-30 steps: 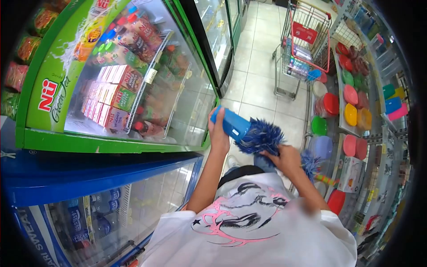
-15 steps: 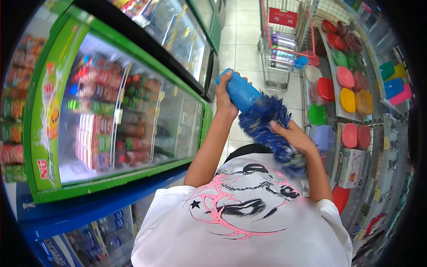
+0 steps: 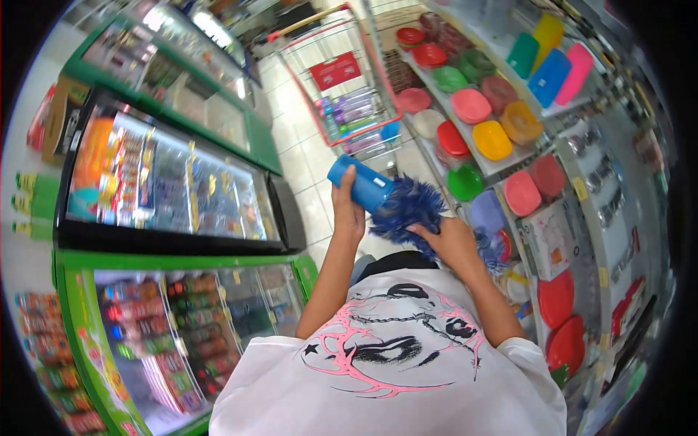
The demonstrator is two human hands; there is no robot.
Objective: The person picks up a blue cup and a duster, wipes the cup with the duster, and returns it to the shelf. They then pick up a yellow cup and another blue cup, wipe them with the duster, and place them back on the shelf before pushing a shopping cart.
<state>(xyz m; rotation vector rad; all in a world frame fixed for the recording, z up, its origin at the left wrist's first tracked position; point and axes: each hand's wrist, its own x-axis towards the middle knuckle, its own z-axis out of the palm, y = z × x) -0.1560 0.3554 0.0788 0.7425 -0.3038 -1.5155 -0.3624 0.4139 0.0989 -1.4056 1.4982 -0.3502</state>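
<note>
A blue cylindrical bottle [image 3: 362, 183] with a small pale label is gripped in my left hand [image 3: 347, 211], the thumb lying along its side. It tilts, with its far end up and to the left. Against its lower right end presses a fluffy dark-blue duster [image 3: 408, 212], which hides that end. My right hand [image 3: 452, 245] is closed around the duster's fibres, thumb on top. The duster's tail shows beyond my right wrist, and any handle is hidden. Both hands are in front of my white printed shirt.
A red-trimmed shopping cart [image 3: 338, 87] holding several bottles stands ahead in the tiled aisle. Shelves of colourful plastic containers [image 3: 492, 140] run along the right. Glass-door drink coolers, one with a green frame [image 3: 182, 261], line the left.
My view has turned right, so the cart and shelves sit further left. The bottle and both hands appear lower and further left. Both hands keep their holds.
</note>
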